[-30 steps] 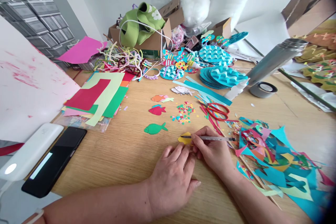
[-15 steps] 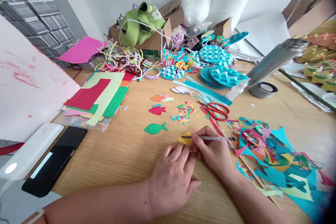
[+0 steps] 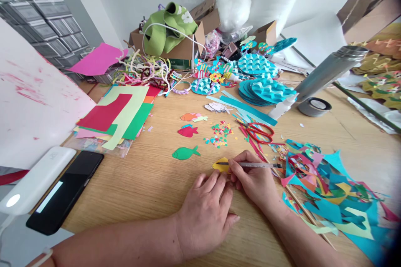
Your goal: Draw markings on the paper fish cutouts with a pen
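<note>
Clamping a slim pen with a clear grey barrel [image 3: 257, 164] between the fingers of the bare right hand [image 3: 255, 185], just below and right of centre frame, and holding its dark tip over a small yellow paper cutout [image 3: 216, 168], partly covered by pen and hand. Resting the bare left hand [image 3: 205, 208] palm down on the wood-grain counter [image 3: 140, 183], fingers a little apart, thumb out, fingertips right at the cutout's lower edge. Up and left, to a green paper fish [image 3: 184, 153], then on past a red paper fish with a blue fin [image 3: 188, 132] to an orange paper fish [image 3: 188, 117]. Across mid-frame, to a scatter of tiny multicoloured paper bits [image 3: 223, 127] near a pair of red-handled scissors [image 3: 250, 126]. Down to the lower right of the frame, for a heap of mostly blue paper scraps [image 3: 328, 206]; over to the lower left, for a black phone [image 3: 75, 179].
</note>
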Tool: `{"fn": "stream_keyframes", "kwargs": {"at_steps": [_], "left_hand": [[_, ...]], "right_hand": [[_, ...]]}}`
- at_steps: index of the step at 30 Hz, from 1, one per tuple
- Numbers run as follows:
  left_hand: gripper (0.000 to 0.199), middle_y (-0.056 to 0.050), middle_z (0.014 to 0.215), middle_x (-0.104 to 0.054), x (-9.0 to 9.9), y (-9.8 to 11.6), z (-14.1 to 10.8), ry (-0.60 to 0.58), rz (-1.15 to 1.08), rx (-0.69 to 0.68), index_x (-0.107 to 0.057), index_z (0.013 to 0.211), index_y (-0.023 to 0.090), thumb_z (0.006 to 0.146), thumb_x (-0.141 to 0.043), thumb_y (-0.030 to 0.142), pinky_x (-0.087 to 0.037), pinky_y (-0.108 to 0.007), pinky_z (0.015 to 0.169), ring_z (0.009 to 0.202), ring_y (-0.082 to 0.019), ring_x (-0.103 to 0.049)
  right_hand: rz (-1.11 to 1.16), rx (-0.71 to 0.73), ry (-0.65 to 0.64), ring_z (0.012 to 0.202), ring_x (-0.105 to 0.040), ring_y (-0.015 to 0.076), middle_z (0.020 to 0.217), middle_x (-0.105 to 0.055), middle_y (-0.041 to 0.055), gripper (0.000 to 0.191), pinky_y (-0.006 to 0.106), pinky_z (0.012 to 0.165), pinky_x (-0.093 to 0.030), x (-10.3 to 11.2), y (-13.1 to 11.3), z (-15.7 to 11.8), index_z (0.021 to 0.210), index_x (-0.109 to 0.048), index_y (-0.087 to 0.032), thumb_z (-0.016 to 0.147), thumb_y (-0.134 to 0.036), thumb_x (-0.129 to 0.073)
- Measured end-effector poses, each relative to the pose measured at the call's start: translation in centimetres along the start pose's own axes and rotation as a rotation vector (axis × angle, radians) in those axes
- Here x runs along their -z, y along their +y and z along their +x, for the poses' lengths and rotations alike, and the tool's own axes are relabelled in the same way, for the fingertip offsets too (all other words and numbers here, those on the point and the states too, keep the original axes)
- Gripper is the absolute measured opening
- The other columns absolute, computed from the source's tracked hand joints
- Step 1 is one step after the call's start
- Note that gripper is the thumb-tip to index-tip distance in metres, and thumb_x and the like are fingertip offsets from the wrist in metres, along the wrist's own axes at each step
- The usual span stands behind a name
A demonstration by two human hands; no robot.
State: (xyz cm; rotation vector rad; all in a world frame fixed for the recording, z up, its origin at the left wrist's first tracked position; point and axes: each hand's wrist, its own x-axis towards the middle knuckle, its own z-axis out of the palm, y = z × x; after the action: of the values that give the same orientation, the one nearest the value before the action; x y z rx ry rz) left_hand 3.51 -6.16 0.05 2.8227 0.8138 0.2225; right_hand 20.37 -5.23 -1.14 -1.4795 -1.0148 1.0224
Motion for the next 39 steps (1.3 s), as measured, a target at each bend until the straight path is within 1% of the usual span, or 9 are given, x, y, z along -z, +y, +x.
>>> {"fn": "stream_keyframes", "kwargs": {"at_steps": [11,18,24,39], "left_hand": [[0.051,-0.013,0.14,-0.05,-0.06,-0.02,-0.02,0.016,0.007,-0.003,-0.049,0.133,0.011,0.099,-0.041,0.048,-0.031,-0.044,0.107,0.133,-0.027,-0.039],[0.051,-0.013,0.14,-0.049,-0.03,0.04,-0.09,0.008,0.001,0.001,-0.048,0.134,0.011,0.099,-0.043,0.048,-0.031,-0.044,0.107,0.133,-0.027,-0.038],[0.052,-0.013,0.139,-0.05,0.09,0.05,0.03,-0.003,-0.009,0.003,-0.047,0.135,0.011,0.099,-0.043,0.048,-0.032,-0.045,0.107,0.133,-0.027,-0.038],[0.049,-0.013,0.139,-0.05,0.14,0.06,-0.05,-0.004,-0.009,0.003,-0.049,0.132,0.012,0.099,-0.043,0.047,-0.031,-0.044,0.108,0.133,-0.027,-0.038]], "right_hand": [[-0.01,0.013,0.012,0.03,-0.046,0.008,0.045,-0.055,-0.0043,0.03,0.017,0.03,-0.034,0.08,-0.07,-0.04,0.067,-0.052,-0.02,0.075,-0.041,-0.071],[-0.027,0.018,0.021,0.03,-0.046,0.0083,0.045,-0.054,-0.0038,0.029,0.017,0.03,-0.033,0.08,-0.47,-0.12,0.066,-0.052,-0.021,0.076,-0.042,-0.069],[-0.026,0.015,0.02,0.03,-0.046,0.0083,0.045,-0.054,-0.0042,0.03,0.018,0.03,-0.034,0.05,-0.35,-0.09,0.066,-0.051,-0.02,0.075,-0.041,-0.071],[-0.021,-0.014,0.03,0.031,-0.046,0.0097,0.045,-0.055,-0.0037,0.032,0.02,0.031,-0.035,0.11,-0.2,-0.15,0.067,-0.052,-0.021,0.074,-0.045,-0.072]]}}
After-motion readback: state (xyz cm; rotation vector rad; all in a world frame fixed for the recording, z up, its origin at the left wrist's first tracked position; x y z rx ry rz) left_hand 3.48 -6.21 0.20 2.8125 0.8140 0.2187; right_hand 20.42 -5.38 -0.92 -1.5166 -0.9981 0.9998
